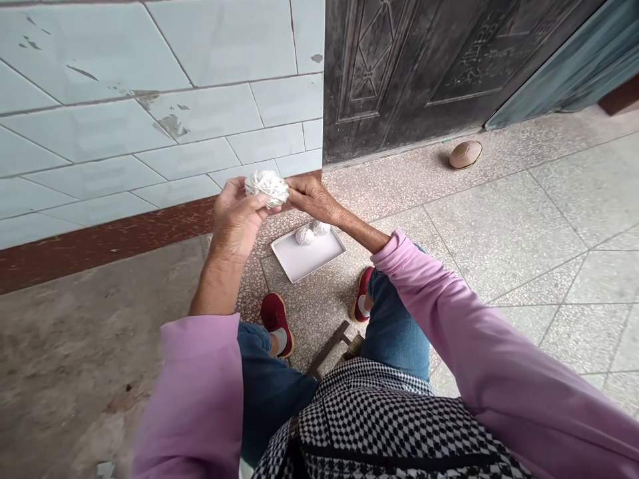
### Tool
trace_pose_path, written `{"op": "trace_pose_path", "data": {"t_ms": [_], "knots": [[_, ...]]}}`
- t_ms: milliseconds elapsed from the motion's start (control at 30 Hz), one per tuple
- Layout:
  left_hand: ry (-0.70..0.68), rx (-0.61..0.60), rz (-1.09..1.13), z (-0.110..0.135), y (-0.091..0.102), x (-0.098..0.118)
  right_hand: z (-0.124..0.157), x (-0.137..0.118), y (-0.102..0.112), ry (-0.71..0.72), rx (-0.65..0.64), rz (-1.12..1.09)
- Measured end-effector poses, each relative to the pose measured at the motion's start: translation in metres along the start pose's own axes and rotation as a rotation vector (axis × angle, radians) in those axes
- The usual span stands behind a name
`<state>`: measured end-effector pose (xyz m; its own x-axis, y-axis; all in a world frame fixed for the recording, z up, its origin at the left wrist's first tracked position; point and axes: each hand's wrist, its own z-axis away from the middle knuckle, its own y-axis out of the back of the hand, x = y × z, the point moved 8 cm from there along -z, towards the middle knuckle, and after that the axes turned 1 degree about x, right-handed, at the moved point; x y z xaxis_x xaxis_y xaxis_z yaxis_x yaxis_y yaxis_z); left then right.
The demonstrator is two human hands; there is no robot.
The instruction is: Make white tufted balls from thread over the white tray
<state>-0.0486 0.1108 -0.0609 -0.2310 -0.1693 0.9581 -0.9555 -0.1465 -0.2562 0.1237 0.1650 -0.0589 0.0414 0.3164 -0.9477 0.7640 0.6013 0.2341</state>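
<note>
A ball of white strands [266, 187], layered and uneven like wound yarn or paper strip, is held up in front of the tiled wall. My left hand [238, 216] cups it from the left and below, thumb pressed over its near side. At the ball's right edge is my right hand [314, 197], fingers curled and pinched together against it. Whether a loose strand runs between those fingers is too small to see. Below, a shallow white tray [299, 265] lies on the floor. Two smaller white balls, one on the left [304, 236] and one on the right [321, 228], sit at its far edge.
Red shoes [273, 313] stand either side of the tray's near end. Between my legs is part of a low metal-framed object [329, 349]. A tiled wall [200, 126] and dark carved door [389, 73] rise ahead. A brownish ball [465, 154] lies by the door.
</note>
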Motion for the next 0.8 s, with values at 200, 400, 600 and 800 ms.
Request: {"op": "trace_pose_path", "data": {"t_ms": [200, 400, 600, 800], "knots": [[-0.048, 0.184, -0.133, -0.01, 0.027, -0.001, 0.014, -0.014, -0.022, -0.022, -0.137, 0.171], [-0.094, 0.217, -0.3, -0.012, 0.032, 0.0, 0.01, -0.028, -0.017, 0.002, -0.073, 0.167], [0.062, -0.033, -0.427, 0.011, 0.005, 0.004, 0.0, -0.018, -0.003, 0.052, 0.023, 0.004], [0.143, -0.291, -0.125, 0.029, -0.023, 0.014, -0.007, -0.005, 0.005, 0.068, 0.049, -0.148]]}}
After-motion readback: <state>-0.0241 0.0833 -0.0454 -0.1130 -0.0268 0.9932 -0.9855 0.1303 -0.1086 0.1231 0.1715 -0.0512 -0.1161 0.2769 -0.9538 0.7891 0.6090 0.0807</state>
